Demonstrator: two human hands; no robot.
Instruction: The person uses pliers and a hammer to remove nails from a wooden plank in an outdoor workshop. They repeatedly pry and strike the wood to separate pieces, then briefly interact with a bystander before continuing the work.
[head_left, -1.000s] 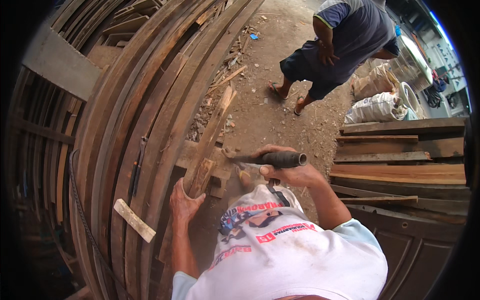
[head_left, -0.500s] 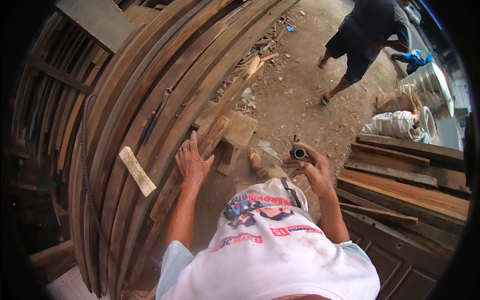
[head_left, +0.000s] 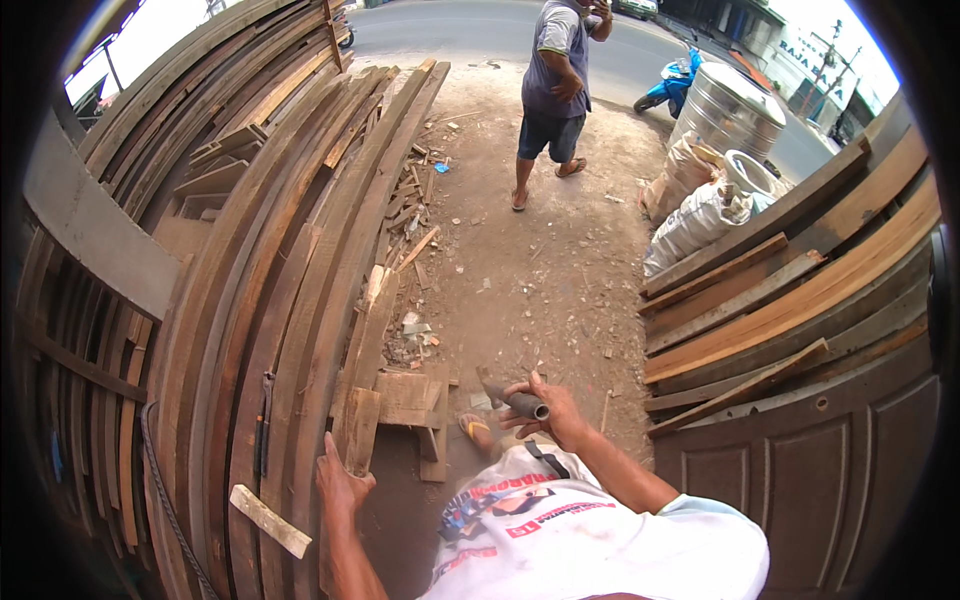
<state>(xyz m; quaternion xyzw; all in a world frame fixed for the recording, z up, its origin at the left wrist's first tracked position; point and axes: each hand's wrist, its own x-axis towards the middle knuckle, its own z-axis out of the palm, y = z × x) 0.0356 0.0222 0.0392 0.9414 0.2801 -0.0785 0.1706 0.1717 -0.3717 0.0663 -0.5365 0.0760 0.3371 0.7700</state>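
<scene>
In my right hand (head_left: 562, 418) is a short grey metal pipe tool (head_left: 528, 405), its hollow end toward me and a narrow flat part at its far end. What that far part is, I cannot make out. My left hand (head_left: 343, 482) has its fingers stretched and thumb apart at the edge of the stacked long timbers (head_left: 318, 330). Just beyond it stands a rough wooden block (head_left: 362, 430), beside a low wooden bench (head_left: 405, 392). On the timbers lie dark-handled pincers (head_left: 265, 425) and a short pale wood offcut (head_left: 270, 520).
A person (head_left: 555, 80) stands on the dirt ground ahead, near the road. Boards (head_left: 790, 310) and a panelled brown door (head_left: 810, 470) line the right side. White sacks (head_left: 695, 225) and a shiny metal tank (head_left: 728, 112) stand beyond. Wood scraps (head_left: 405, 205) litter the stack's edge.
The view has tilted up, bringing in the road. My right hand has turned, so more of the pipe's length shows. The person ahead has turned and raised a hand to the head.
</scene>
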